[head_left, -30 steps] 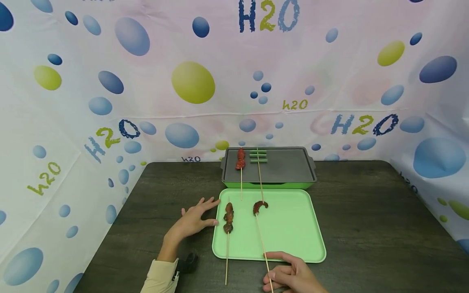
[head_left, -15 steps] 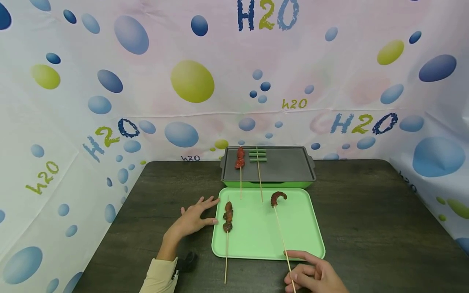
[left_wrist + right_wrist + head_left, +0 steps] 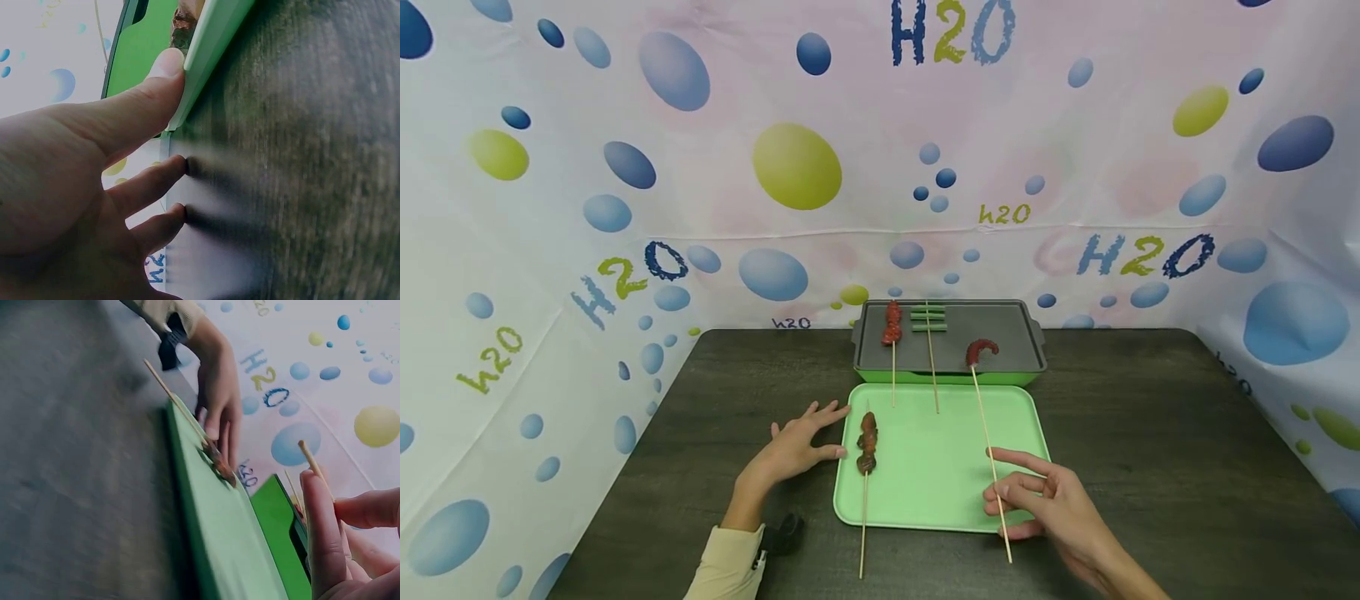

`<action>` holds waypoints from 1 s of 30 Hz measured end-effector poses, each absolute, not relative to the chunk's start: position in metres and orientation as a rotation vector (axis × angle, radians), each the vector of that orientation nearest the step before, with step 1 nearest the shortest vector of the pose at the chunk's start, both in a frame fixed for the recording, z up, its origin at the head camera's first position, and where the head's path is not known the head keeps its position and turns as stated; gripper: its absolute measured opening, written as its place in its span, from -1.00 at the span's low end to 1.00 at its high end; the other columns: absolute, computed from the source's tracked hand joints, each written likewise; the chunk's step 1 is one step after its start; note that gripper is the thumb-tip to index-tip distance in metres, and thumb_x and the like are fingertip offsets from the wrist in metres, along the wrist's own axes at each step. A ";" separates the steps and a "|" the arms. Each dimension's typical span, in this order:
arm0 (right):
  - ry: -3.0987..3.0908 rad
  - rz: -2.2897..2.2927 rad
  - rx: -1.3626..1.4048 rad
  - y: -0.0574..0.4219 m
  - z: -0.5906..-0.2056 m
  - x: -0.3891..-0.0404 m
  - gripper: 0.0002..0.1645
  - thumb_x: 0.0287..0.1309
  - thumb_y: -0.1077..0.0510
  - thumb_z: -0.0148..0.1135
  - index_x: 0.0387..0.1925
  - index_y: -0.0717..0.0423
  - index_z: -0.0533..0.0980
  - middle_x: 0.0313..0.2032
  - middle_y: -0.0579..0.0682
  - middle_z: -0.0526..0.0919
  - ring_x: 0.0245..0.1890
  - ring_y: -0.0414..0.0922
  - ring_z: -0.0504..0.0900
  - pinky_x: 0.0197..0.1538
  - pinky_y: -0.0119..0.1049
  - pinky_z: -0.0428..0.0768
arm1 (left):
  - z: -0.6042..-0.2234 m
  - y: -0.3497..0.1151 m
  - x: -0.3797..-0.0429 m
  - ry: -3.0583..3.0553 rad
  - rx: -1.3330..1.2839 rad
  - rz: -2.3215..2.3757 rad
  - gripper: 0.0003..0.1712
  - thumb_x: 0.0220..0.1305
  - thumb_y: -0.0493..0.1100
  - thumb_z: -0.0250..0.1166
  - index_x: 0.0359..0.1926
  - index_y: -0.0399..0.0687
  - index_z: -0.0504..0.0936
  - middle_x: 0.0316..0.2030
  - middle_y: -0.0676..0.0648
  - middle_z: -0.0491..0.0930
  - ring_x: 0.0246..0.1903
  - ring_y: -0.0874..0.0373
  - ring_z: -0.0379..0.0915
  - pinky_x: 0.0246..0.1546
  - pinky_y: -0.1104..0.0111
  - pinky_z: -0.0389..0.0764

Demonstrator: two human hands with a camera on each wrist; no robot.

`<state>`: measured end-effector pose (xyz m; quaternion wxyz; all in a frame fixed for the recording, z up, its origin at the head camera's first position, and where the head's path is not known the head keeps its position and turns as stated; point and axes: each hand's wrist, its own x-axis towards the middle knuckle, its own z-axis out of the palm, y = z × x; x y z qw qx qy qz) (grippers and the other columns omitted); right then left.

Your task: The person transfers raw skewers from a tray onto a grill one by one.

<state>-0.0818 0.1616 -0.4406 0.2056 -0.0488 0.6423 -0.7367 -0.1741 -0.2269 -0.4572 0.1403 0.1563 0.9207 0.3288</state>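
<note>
My right hand pinches the stick of a skewer topped by a curled dark-red piece, held over the light green tray. That curled tip overlaps the front right part of the grey grill plate in the head view; whether it touches is unclear. In the right wrist view, the stick's lower end sticks out between thumb and fingers. With fingers spread, my left hand rests at the tray's left edge, its thumb against the rim. A brown meat skewer lies on the tray's left side.
On the left of the grill plate lie a red skewer and a skewer with green pieces, sticks reaching over the tray. A dark wood-look table extends on both sides. Behind stands a patterned curtain.
My right hand has carried the curled dark-red skewer rightward, then forward, so its tip moved from above the tray to over the grill plate. My left hand has stayed in place.
</note>
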 end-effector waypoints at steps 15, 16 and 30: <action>1.891 -2.084 -0.086 0.157 -0.435 -0.162 -0.29 0.46 0.23 0.21 0.51 0.34 0.23 -0.09 0.19 0.77 -0.13 -0.09 0.80 -0.10 -0.12 0.74 | -0.461 -0.226 -0.176 2.663 0.457 0.957 -0.18 0.34 -0.02 0.40 0.56 0.07 0.32 0.56 -0.17 0.14 0.57 -0.27 -0.20 0.20 -0.61 -0.40; 1.896 -2.082 -0.076 0.156 -0.435 -0.167 -0.31 0.46 0.24 0.19 0.51 0.33 0.24 -0.09 0.19 0.77 -0.13 -0.09 0.80 -0.09 -0.12 0.74 | -0.461 -0.226 -0.176 2.662 0.456 0.960 -0.18 0.34 -0.02 0.40 0.56 0.07 0.32 0.56 -0.17 0.13 0.57 -0.27 -0.20 0.20 -0.61 -0.40; 1.839 -2.085 0.003 0.155 -0.438 -0.196 -0.32 0.48 0.27 0.16 0.52 0.32 0.22 -0.16 0.04 0.79 -0.15 -0.14 0.79 -0.01 -0.14 0.71 | -0.461 -0.228 -0.176 2.660 0.453 0.957 -0.17 0.34 -0.02 0.41 0.56 0.08 0.32 0.56 -0.16 0.14 0.57 -0.26 -0.21 0.20 -0.60 -0.42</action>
